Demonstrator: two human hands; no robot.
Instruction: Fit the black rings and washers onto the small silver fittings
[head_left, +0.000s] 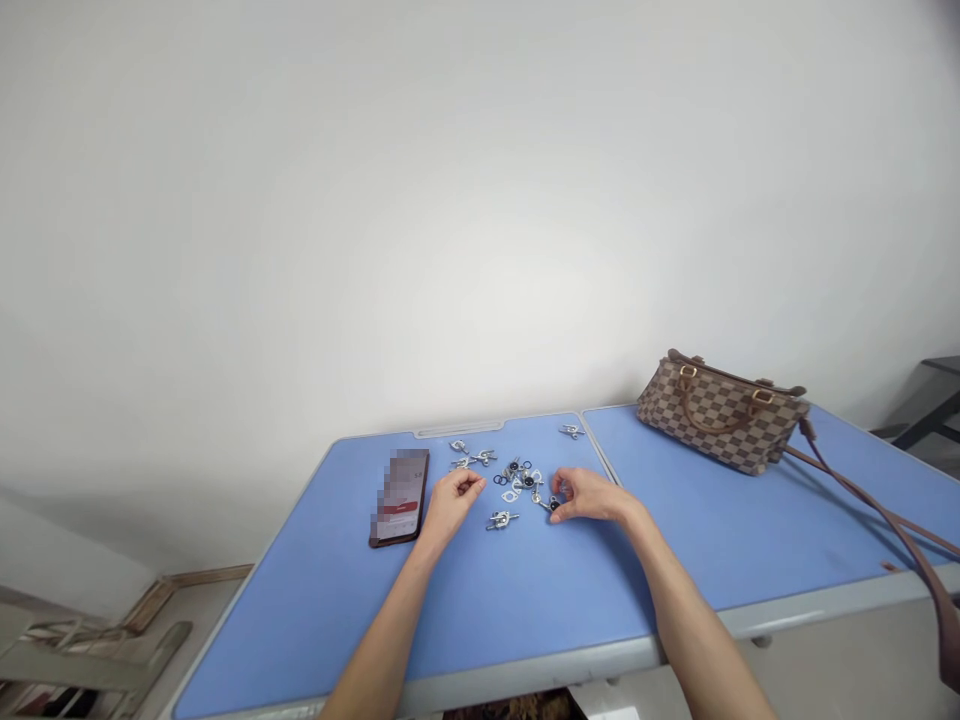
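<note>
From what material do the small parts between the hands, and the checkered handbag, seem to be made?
Small parts: mostly metal, probably, with shiny silver glints; the black pieces may be plastic or rubber, by colour. Checkered handbag: perhaps coated canvas or leather, by its smooth, printed-looking checks.

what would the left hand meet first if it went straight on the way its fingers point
Probably the small black rings, just ahead of the left hand; its height is hard to judge, so it might pass above them.
</note>
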